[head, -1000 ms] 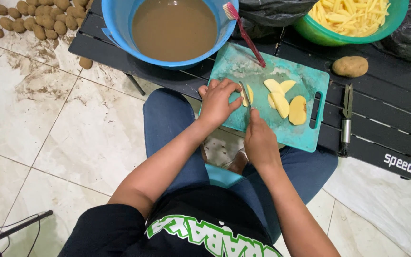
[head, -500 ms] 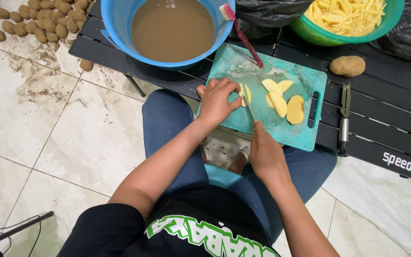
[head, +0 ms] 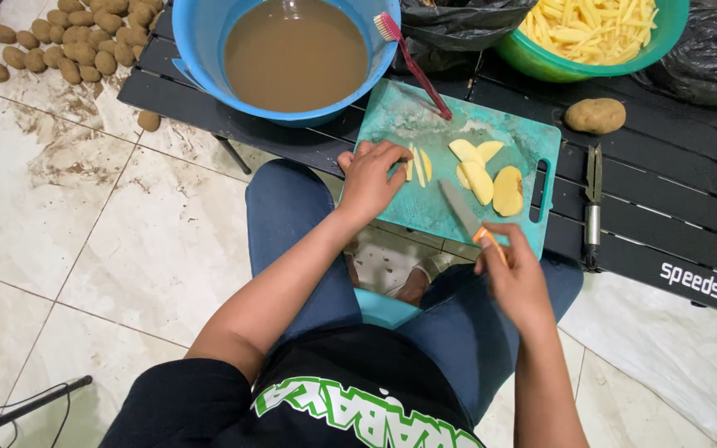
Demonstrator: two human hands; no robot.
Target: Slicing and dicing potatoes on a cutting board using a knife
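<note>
Now left hand (head: 368,181) fingers press down on wet, slippery potato slices (head: 418,164) atop cutting board (head: 412,116); right hand (head: 514,278) fingers closed around knife (head: 463,211) handle. Slices stiff, light—pinch edges.

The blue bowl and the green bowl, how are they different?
The blue bowl holds muddy brown water, while the green bowl is heaped with pale yellow potato sticks. The blue bowl sits at the table's left end, with a red toothbrush leaning on its rim; the green bowl sits farther right. Both are round plastic bowls on the black table.
</note>
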